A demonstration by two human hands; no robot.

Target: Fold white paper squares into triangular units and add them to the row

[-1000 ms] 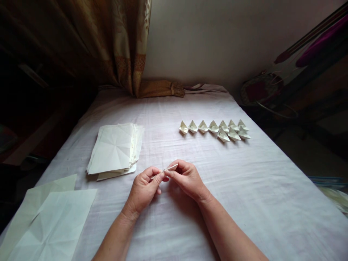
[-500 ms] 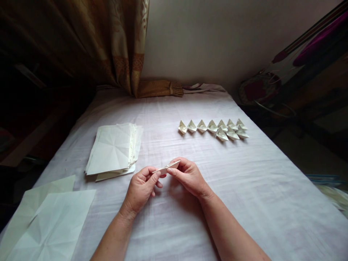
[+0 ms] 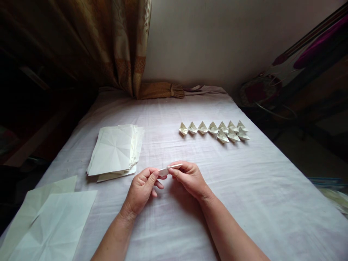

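Both hands meet over the middle of the white cloth [image 3: 190, 224], pinching one small folded piece of white paper [image 3: 170, 168]. My left hand [image 3: 143, 188] grips its left end between thumb and forefinger. My right hand [image 3: 189, 177] pinches the right end, fingers curled round it. The paper piece is flat and narrow, seen nearly edge-on. Beyond the hands, several small folded paper boats [image 3: 214, 129] stand in two short rows.
A stack of creased white sheets [image 3: 115, 150] lies to the left of the hands. Two larger creased sheets [image 3: 51, 221] lie at the near left corner. A brown curtain [image 3: 119, 43] hangs at the back left. Dark clutter stands past the right edge.
The folded paper has turned slightly between my fingers and shows a little more of its flat face at the left end. Both hands stay in about the same spot.
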